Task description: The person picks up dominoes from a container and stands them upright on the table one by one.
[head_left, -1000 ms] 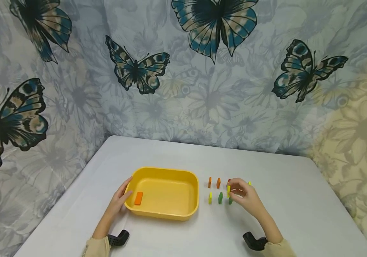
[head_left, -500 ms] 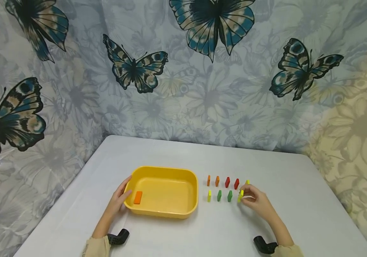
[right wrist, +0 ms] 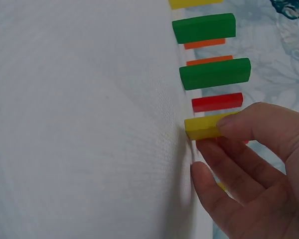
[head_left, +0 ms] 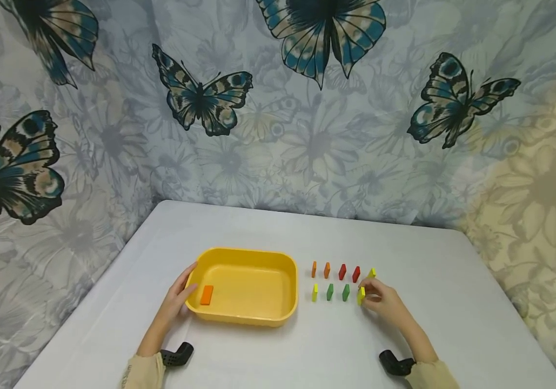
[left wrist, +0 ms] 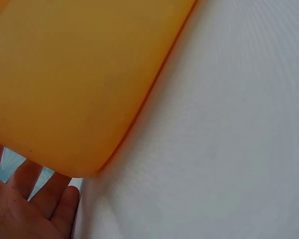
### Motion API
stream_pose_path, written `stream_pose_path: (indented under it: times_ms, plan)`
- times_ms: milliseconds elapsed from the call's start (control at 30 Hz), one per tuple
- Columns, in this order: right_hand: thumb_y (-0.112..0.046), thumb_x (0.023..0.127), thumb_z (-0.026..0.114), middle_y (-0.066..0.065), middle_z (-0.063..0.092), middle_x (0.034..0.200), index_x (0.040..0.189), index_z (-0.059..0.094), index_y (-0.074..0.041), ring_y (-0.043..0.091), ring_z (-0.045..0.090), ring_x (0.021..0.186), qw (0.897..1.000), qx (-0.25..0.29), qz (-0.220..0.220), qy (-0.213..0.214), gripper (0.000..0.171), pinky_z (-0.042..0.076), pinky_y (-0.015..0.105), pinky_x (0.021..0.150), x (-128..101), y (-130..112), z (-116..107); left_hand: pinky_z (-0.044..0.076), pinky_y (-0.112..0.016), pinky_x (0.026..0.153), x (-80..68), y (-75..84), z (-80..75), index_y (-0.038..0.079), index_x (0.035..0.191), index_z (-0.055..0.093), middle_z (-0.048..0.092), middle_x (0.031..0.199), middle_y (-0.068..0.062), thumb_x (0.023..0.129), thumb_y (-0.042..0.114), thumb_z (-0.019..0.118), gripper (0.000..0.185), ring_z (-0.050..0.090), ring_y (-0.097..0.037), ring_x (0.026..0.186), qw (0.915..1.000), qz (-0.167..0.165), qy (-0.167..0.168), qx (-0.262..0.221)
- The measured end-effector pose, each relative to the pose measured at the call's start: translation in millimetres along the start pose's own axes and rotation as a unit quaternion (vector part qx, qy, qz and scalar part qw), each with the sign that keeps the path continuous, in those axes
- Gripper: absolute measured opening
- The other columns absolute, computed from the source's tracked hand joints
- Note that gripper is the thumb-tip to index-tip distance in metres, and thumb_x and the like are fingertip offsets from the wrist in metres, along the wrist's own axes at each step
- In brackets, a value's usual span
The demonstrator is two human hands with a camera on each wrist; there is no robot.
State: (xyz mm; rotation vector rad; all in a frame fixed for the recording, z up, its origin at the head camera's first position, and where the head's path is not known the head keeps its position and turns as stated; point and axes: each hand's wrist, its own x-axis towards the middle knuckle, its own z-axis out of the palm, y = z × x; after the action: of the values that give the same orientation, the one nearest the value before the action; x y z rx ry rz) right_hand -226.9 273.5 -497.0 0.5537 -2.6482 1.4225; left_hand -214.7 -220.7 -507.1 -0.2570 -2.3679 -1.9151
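Observation:
My left hand [head_left: 179,294] grips the left side of a yellow plastic tray [head_left: 239,320], thumb over the rim and fingers along the outer wall. In the left wrist view the fingertips [left wrist: 65,199] disappear behind the tray's wall [left wrist: 89,99]. My right hand [head_left: 387,305] pinches a yellow domino [head_left: 361,295] between thumb and fingers, at the right end of the front row. In the right wrist view this domino [right wrist: 199,128] stands upright on the table. Left of it stand two green dominoes [head_left: 346,292] and another yellow domino [head_left: 314,292].
Behind stands a second row: two orange dominoes [head_left: 327,270], two red dominoes [head_left: 356,274] and a yellow domino [head_left: 372,272] partly near my right fingers. One orange domino [head_left: 207,295] lies flat in the tray. A butterfly-print cloth [head_left: 278,135] hangs behind the white table [head_left: 258,221].
My right hand has carried the yellow domino rightward and down from above the rows to the front row's right end. The left hand stays on the tray. The view has tilted slightly.

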Motion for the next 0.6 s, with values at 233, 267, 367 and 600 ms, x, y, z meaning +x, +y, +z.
stream_pose_path:
  times_ms: [233, 267, 367, 600]
  plan:
    - [0.016, 0.072, 0.061, 0.013, 0.059, 0.094, 0.1, 0.054, 0.004, 0.029, 0.056, 0.087, 1.0, 0.001, 0.009, -0.012, 0.03, 0.05, 0.031, 0.071, -0.7, 0.9, -2.4, 0.023, -0.011, 0.094, -0.2, -0.5, 2.3, 0.006, 0.139, 0.03, 0.023, 0.143, -0.014, 0.093, 0.015, 0.049, 0.051, 0.02, -0.024, 0.129, 0.9999, -0.01, 0.001, -0.005]
    - [0.015, 0.072, 0.061, 0.014, 0.059, 0.095, 0.1, 0.055, 0.004, 0.029, 0.056, 0.087, 1.0, -0.002, 0.011, -0.009, 0.031, 0.05, 0.031, 0.071, -0.3, 1.6, -2.8, 0.023, -0.011, 0.093, 0.5, -0.3, 2.4, 0.006, 0.139, 0.03, 0.023, 0.143, -0.014, 0.093, 0.015, 0.049, 0.051, 0.02, -0.024, 0.129, 0.9999, -0.009, 0.0, -0.005]
    - [0.013, 0.072, 0.063, 0.015, 0.058, 0.098, 0.103, 0.055, 0.004, 0.029, 0.055, 0.089, 1.0, -0.009, 0.028, -0.002, 0.033, 0.049, 0.031, 0.072, 3.1, 1.6, -4.5, 0.023, -0.013, 0.095, 4.4, 0.7, 2.6, 0.007, 0.14, 0.03, 0.023, 0.144, -0.012, 0.093, 0.016, 0.048, 0.051, 0.02, -0.024, 0.129, 1.0, -0.002, -0.001, -0.007]
    - [0.002, 0.073, 0.07, 0.018, 0.054, 0.105, 0.107, 0.053, 0.004, 0.032, 0.054, 0.094, 0.997, 0.009, 0.07, -0.006, 0.038, 0.048, 0.036, 0.077, 3.8, -7.1, -4.1, 0.022, -0.008, 0.092, 4.4, 3.9, 0.6, 0.003, 0.139, 0.029, 0.021, 0.144, -0.016, 0.093, 0.012, 0.047, 0.05, 0.016, -0.03, 0.13, 0.9999, -0.009, -0.002, -0.01]
